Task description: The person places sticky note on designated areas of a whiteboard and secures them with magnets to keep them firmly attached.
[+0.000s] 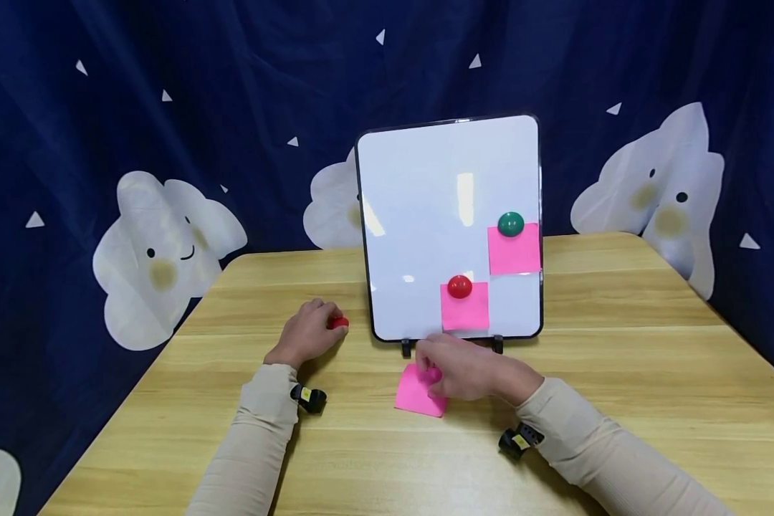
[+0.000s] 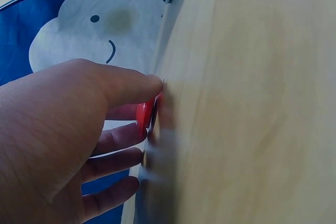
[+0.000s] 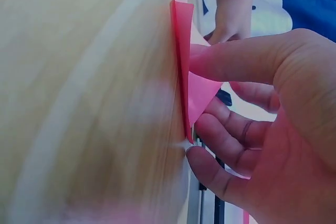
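At the left of the board, my left hand (image 1: 309,333) pinches a round red magnet (image 1: 339,322) at the tabletop. In the left wrist view the thumb lies over the red magnet (image 2: 143,118), whose flat dark back faces the wood. My right hand (image 1: 467,365) is in front of the whiteboard (image 1: 419,193), thumb and index finger pinching a pink sticky note (image 1: 419,394). The right wrist view shows the sticky note (image 3: 202,98) bent up under the thumb, with the index fingertip hidden behind it.
Two more pink notes hang on the whiteboard: one upper right (image 1: 516,258) under a green magnet (image 1: 511,224), one lower down (image 1: 464,312) under a red magnet (image 1: 460,287). Black feet (image 1: 406,349) support the board on the wooden table (image 1: 619,322). A dark blue curtain (image 1: 264,72) hangs behind.
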The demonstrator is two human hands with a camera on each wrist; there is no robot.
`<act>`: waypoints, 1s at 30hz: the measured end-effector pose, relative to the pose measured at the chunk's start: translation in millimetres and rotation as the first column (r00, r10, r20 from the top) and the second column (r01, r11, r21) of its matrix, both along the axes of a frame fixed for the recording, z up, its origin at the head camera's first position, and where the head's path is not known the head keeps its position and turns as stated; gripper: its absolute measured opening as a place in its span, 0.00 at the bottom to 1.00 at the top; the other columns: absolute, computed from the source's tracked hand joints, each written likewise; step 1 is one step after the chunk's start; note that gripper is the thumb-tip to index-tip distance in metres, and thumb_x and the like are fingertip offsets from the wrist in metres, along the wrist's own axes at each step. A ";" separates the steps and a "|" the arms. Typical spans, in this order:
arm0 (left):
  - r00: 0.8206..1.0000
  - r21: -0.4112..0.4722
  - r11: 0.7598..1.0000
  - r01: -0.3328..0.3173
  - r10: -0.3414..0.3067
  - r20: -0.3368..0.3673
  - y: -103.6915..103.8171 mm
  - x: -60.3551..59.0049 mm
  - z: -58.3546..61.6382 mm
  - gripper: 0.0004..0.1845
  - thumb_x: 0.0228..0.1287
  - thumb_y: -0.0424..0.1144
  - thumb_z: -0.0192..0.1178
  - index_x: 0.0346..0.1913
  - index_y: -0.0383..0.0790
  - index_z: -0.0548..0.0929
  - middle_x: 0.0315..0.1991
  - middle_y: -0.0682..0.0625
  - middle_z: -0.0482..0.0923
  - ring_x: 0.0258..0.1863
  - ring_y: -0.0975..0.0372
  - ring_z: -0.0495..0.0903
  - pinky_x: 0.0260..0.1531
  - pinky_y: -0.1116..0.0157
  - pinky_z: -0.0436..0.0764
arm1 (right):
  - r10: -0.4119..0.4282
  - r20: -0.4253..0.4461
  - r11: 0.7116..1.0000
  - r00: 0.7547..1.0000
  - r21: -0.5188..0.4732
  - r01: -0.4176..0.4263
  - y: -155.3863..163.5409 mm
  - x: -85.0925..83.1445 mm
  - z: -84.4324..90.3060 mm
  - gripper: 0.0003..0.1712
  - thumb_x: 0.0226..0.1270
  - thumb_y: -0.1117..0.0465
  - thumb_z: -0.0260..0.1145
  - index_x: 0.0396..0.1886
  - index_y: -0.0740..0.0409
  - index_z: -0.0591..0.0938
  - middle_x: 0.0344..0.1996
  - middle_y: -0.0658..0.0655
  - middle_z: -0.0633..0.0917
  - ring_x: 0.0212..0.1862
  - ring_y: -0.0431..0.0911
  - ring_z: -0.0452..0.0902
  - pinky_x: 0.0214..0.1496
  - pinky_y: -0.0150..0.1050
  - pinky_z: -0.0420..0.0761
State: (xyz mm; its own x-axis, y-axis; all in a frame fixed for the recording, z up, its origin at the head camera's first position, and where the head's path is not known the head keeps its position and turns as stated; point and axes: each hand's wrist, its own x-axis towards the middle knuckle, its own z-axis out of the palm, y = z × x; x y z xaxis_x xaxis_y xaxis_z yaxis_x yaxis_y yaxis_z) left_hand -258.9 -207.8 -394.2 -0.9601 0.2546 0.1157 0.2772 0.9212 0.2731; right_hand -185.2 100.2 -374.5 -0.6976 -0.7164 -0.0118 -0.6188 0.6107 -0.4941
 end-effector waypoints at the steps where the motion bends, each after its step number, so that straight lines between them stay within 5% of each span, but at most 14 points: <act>1: 1.000 -0.002 1.000 -0.001 0.001 0.002 -0.4 0.0 -0.4 0.16 0.66 0.47 0.65 0.50 0.42 0.84 0.43 0.47 0.77 0.43 0.54 0.74 0.42 0.53 0.77 | 0.007 -0.008 1.000 1.000 0.002 -0.007 0.1 0.0 -0.5 0.12 0.58 0.65 0.74 0.33 0.48 0.78 0.32 0.47 0.75 0.40 0.41 0.69 0.39 0.37 0.74; 8: 1.000 -0.008 1.000 0.004 -0.004 -0.004 -1.5 0.2 -1.8 0.16 0.66 0.47 0.64 0.50 0.42 0.84 0.43 0.47 0.77 0.42 0.54 0.74 0.41 0.53 0.76 | 0.037 -0.040 0.999 0.999 0.021 -0.036 1.3 0.0 -2.2 0.09 0.59 0.63 0.73 0.38 0.47 0.86 0.31 0.45 0.75 0.41 0.40 0.68 0.40 0.36 0.73; 30: 1.000 -0.018 1.000 0.021 -0.021 -0.002 -2.0 -1.7 -2.9 0.22 0.68 0.47 0.64 0.59 0.38 0.84 0.47 0.45 0.77 0.45 0.53 0.74 0.45 0.54 0.76 | 0.026 0.002 1.000 1.000 -0.001 -0.026 0.9 -0.5 -1.8 0.12 0.63 0.60 0.73 0.46 0.53 0.88 0.35 0.43 0.78 0.38 0.39 0.73 0.39 0.34 0.77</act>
State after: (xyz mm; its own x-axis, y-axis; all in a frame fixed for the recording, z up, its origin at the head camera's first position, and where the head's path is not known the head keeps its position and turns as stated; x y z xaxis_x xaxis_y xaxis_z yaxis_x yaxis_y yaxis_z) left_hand -260.6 -209.8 -397.1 -0.9542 0.2770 0.1132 0.2974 0.9200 0.2554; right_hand -185.7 101.1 -376.4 -0.6787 -0.7343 -0.0127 -0.6332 0.5939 -0.4963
